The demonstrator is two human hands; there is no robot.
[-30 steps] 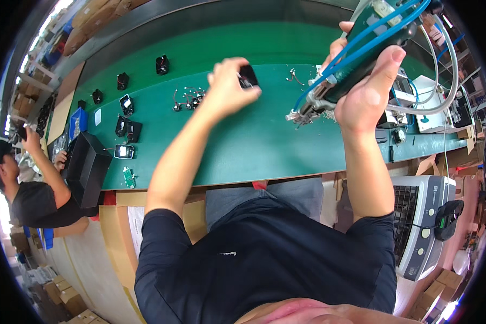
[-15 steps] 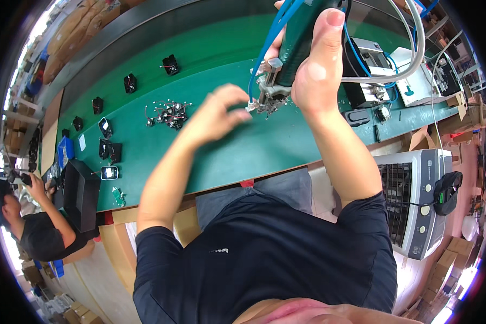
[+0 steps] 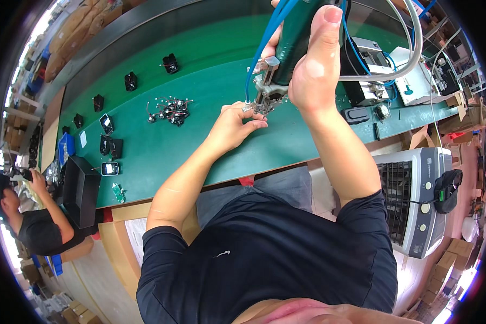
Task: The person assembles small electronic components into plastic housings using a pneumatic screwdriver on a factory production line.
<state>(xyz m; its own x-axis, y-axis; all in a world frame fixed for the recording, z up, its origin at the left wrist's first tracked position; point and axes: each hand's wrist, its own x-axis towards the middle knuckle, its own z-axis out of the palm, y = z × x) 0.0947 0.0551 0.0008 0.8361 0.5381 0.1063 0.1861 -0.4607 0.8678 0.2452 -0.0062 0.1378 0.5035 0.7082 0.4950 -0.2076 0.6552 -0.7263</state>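
My right hand (image 3: 316, 81) is wrapped round the dark green barrel of a powered screwdriver (image 3: 294, 40), held upright above the bench with blue air hoses running up from it. Its metal head (image 3: 270, 89) points down. My left hand (image 3: 229, 127) is at the lower tip of that head, fingers bent and thumb stretched toward the tip. Whatever lies between those fingers is too small and partly hidden. On the green bench (image 3: 173, 151), left of my left hand, lies a pile of small parts with red and black wires (image 3: 171, 110).
Several black square housings (image 3: 130, 81) stand in a line at the far left, with open ones (image 3: 109, 169) nearer. A black box (image 3: 81, 191) and a blue bin (image 3: 66, 148) sit at the left end. Machines (image 3: 364, 70) occupy the right. A co-worker (image 3: 35, 216) is at the left.
My left hand has moved right and slightly down, from beside the screwdriver's head to its tip, and its fingers have closed in. The right hand with the screwdriver has barely shifted.
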